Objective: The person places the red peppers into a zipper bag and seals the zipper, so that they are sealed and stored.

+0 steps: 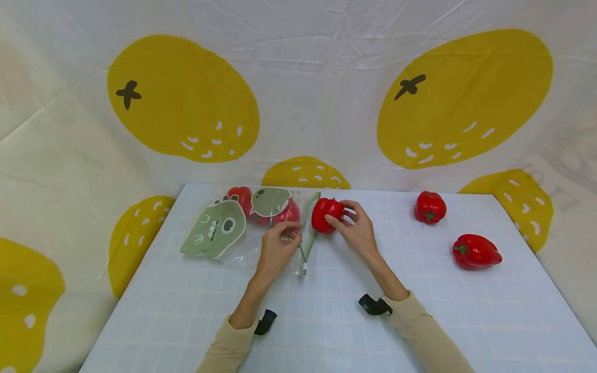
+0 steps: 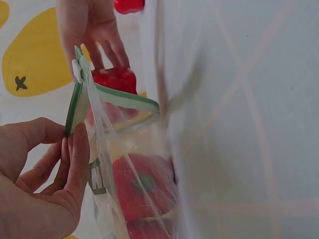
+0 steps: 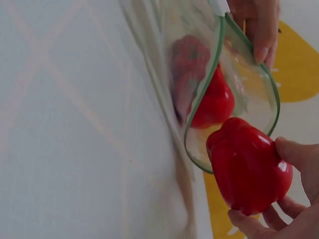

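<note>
A clear zip bag point(image 1: 247, 248) with green cartoon prints lies on the table, its green-edged mouth held apart toward the right. Inside it are red bell peppers point(image 2: 144, 184), seen through the plastic. My left hand point(image 1: 280, 246) pinches the upper edge of the bag's mouth between thumb and fingers; in the left wrist view the green zip strip point(image 2: 75, 107) runs through that pinch. My right hand point(image 1: 356, 228) grips another red bell pepper point(image 3: 249, 167) by its side, right at the open mouth. A white slider point(image 3: 219, 7) sits at one end of the strip.
Two more red peppers lie on the right of the table: one upright pepper point(image 1: 429, 207) near the back edge, one pointed pepper point(image 1: 475, 253) on its side. The white table point(image 1: 326, 331) has a pale grid. Behind hangs a cloth point(image 1: 317, 103) printed with yellow fruit.
</note>
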`<state>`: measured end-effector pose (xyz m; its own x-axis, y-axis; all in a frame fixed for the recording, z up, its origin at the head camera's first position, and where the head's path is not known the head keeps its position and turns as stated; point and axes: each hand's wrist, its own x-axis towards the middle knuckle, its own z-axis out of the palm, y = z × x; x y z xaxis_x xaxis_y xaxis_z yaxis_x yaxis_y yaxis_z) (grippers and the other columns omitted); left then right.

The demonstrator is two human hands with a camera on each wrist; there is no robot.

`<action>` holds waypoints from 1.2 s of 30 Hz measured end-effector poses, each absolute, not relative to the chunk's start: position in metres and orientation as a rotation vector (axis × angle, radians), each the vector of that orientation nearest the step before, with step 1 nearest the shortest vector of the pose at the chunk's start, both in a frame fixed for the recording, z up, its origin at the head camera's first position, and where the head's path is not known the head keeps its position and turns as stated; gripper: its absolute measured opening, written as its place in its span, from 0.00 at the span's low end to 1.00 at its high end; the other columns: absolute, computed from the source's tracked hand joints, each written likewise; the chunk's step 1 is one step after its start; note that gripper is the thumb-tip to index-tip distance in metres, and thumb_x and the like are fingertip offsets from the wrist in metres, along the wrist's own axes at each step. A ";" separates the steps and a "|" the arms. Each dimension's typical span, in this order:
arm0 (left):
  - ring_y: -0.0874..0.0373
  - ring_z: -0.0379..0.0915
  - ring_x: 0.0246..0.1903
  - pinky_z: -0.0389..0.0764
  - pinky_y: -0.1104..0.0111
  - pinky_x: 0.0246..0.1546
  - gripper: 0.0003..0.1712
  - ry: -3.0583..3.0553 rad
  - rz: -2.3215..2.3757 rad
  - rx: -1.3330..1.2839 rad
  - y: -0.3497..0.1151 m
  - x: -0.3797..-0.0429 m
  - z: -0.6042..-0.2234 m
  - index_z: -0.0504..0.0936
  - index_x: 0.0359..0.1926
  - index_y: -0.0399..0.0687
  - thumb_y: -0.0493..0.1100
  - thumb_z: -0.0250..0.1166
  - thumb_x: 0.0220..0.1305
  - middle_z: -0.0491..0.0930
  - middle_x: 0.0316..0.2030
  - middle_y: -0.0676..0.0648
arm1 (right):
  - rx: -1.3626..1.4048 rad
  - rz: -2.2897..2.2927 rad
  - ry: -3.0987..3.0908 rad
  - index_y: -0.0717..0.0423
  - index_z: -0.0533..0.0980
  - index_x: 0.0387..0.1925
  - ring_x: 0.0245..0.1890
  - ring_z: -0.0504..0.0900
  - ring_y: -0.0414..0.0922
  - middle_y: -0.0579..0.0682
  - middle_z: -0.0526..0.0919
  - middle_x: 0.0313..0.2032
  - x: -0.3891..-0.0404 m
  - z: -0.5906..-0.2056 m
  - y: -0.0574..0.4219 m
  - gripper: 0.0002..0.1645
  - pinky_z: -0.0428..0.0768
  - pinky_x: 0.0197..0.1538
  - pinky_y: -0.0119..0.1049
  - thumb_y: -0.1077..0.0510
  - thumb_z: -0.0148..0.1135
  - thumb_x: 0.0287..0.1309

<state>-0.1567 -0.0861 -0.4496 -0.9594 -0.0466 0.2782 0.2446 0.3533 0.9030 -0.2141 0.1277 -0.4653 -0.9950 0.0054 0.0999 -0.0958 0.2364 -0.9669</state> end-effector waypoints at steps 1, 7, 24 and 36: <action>0.52 0.82 0.37 0.84 0.74 0.40 0.10 -2.365 -1.641 -0.178 -0.086 -0.157 -0.449 0.87 0.47 0.39 0.33 0.69 0.65 0.87 0.41 0.45 | 0.095 1.890 -2.407 0.52 0.69 0.66 0.65 0.74 0.55 0.52 0.74 0.65 -0.214 -0.466 0.126 0.38 0.80 0.61 0.49 0.48 0.75 0.59; 0.51 0.82 0.38 0.85 0.73 0.40 0.11 -2.374 -1.630 -0.167 -0.086 -0.155 -0.448 0.87 0.47 0.37 0.33 0.70 0.64 0.87 0.41 0.44 | 0.145 1.884 -2.418 0.54 0.69 0.65 0.63 0.76 0.55 0.52 0.75 0.63 -0.214 -0.472 0.115 0.37 0.80 0.61 0.47 0.49 0.75 0.60; 0.52 0.82 0.39 0.87 0.65 0.43 0.10 -2.379 -1.592 -0.203 -0.086 -0.154 -0.448 0.86 0.48 0.41 0.33 0.69 0.66 0.86 0.41 0.45 | 0.287 1.919 -2.464 0.51 0.70 0.66 0.63 0.76 0.53 0.51 0.76 0.63 -0.216 -0.486 0.098 0.36 0.80 0.61 0.46 0.48 0.74 0.60; 0.52 0.82 0.39 0.87 0.62 0.45 0.11 -2.380 -1.592 -0.214 -0.085 -0.152 -0.445 0.86 0.49 0.42 0.34 0.70 0.65 0.86 0.41 0.46 | 0.385 1.908 -2.538 0.48 0.71 0.68 0.63 0.76 0.51 0.50 0.75 0.65 -0.215 -0.486 0.095 0.35 0.78 0.64 0.44 0.50 0.73 0.62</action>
